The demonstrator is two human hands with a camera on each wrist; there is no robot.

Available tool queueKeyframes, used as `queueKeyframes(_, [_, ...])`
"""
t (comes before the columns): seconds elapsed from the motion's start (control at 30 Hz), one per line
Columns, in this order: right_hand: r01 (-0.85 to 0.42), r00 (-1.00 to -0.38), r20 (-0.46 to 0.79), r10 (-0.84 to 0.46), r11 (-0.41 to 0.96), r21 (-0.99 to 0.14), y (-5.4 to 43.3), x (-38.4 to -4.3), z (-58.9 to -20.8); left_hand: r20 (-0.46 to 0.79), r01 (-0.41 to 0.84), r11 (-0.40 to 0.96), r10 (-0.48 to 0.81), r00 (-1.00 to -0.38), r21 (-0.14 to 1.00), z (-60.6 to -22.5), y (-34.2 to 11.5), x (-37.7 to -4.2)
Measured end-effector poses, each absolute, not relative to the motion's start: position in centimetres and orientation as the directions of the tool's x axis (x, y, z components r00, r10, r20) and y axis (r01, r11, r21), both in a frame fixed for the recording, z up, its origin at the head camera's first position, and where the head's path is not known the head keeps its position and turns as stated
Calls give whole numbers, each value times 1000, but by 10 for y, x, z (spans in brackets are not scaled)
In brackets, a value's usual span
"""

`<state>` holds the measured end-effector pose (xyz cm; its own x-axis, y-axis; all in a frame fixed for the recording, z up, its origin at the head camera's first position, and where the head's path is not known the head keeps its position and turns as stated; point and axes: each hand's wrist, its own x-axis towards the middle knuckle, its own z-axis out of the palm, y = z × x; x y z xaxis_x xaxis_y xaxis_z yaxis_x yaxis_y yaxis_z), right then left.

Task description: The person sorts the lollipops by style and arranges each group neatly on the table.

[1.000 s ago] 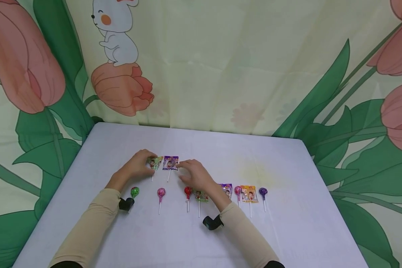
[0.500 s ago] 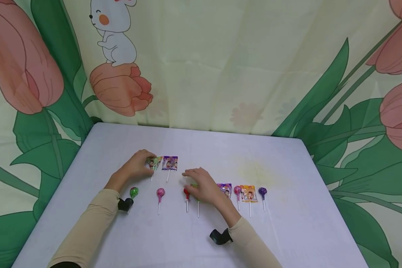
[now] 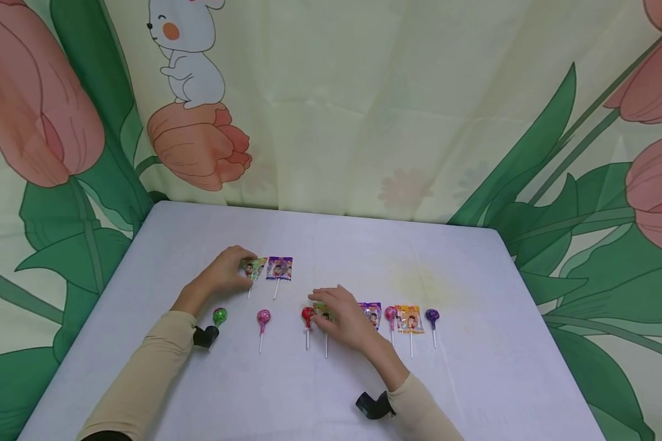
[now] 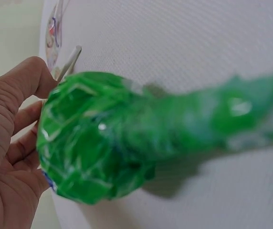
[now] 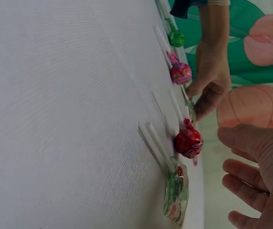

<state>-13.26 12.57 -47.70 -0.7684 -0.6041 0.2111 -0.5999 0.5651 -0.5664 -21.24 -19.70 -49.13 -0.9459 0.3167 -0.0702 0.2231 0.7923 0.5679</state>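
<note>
The left hand (image 3: 224, 272) has its thumb and fingers curled around the left edge of a yellow-green packet (image 3: 257, 268), holding it on the tabletop (image 3: 474, 380) with its white stick pointing toward the person. The right hand (image 3: 346, 317) holds nothing; its fingers are spread and relaxed, above and just beside a green packet (image 5: 176, 195) that it partly covers in the head view. A purple packet (image 3: 279, 268) lies just right of the held one, stick also toward the person. Each flat packet is a printed wrapper around a lollipop head; the candy inside is hidden, and where the lower edge shows, a stick comes out.

Nearer the person runs a row of lollipops. A green lollipop (image 3: 219, 316) lies beside the left wrist, its round head tightly wrapped in shiny green film gathered at the neck. Next come a pink lollipop (image 3: 263, 316) and a red lollipop (image 3: 307, 313), both in snug twisted wrappers, then the green packet. Right of the right hand are a second purple packet (image 3: 372, 313), partly hidden, another pink lollipop (image 3: 390, 313) touching or nearly touching an orange packet (image 3: 409, 319), and a dark purple lollipop (image 3: 432, 315) at the end.
</note>
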Motion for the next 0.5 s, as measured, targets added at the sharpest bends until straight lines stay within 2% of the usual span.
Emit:
queueKeyframes(0.27, [-612,-768,241,-593,570,-549,137,-128,-478,-48,240,779,327,-944,580,-494,-198,-215])
queueKeyframes(0.5, [-580,-792,200,-577,607,-544,147,-124,-480,-53,230,779,319,-946,584,-497,-199,-214])
